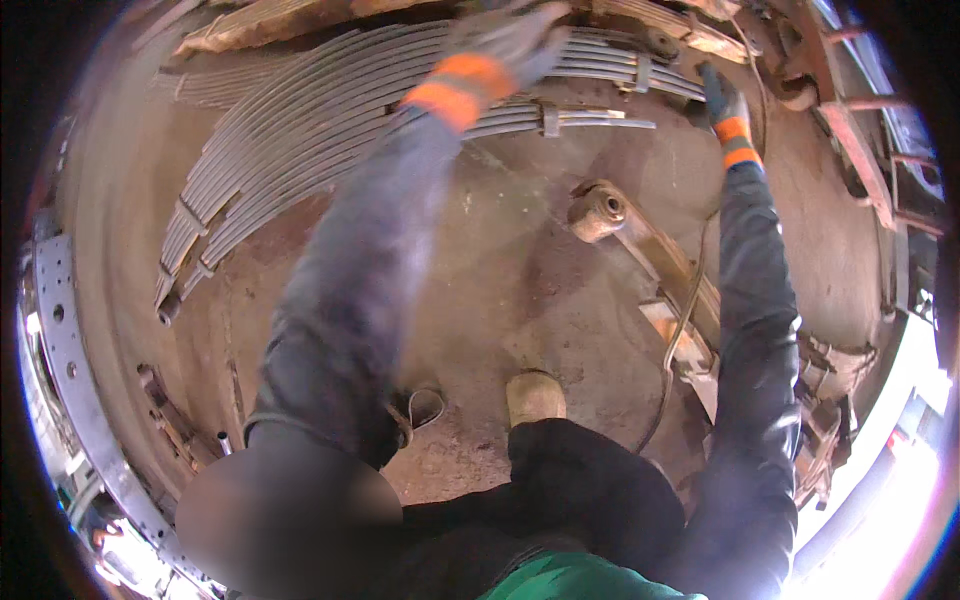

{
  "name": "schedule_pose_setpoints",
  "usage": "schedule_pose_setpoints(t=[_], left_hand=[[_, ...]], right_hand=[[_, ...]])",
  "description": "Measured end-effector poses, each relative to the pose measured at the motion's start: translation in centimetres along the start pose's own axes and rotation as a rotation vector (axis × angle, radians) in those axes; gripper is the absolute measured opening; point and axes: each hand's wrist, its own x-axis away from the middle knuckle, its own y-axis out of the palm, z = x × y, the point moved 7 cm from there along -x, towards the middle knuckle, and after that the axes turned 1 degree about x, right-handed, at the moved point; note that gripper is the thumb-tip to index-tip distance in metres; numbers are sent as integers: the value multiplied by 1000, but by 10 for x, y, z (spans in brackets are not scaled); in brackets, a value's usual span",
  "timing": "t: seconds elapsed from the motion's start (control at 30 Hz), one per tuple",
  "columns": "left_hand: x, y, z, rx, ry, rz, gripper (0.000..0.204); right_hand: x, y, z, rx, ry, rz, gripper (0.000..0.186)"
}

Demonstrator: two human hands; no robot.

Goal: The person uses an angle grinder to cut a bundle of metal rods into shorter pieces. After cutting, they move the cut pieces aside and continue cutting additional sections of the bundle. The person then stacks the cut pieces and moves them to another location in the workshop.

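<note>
My left hand (515,45), in a grey and orange glove, is smeared by motion over the upper edge of long, curved steel leaf-spring stacks (290,110); whether it grips anything is unclear. My right hand (725,105), gloved alike, grips the right end of the upper stack, near a metal clamp (642,72). A second clamp (550,120) binds the shorter ends below. Clamps and a rolled eye (168,308) show at the stacks' left end.
A rusty spring (640,245) with a rolled eye lies right of centre beside a cable. Scrap metal (830,380) lies at the right, a perforated steel rail (65,330) runs along the left. Reddish brackets (865,165) stand upper right. My boot (535,395) is below.
</note>
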Motion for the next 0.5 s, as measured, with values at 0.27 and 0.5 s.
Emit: schedule_pose_setpoints(t=[0.27, 0.5], left_hand=[[-30, 78, 14, -102, -319, -216, 61], [-27, 42, 27, -137, -251, -292, 70]], right_hand=[[17, 15, -9, 407, 66, -127, 73], [13, 12, -13, 363, 8, -211, 68]])
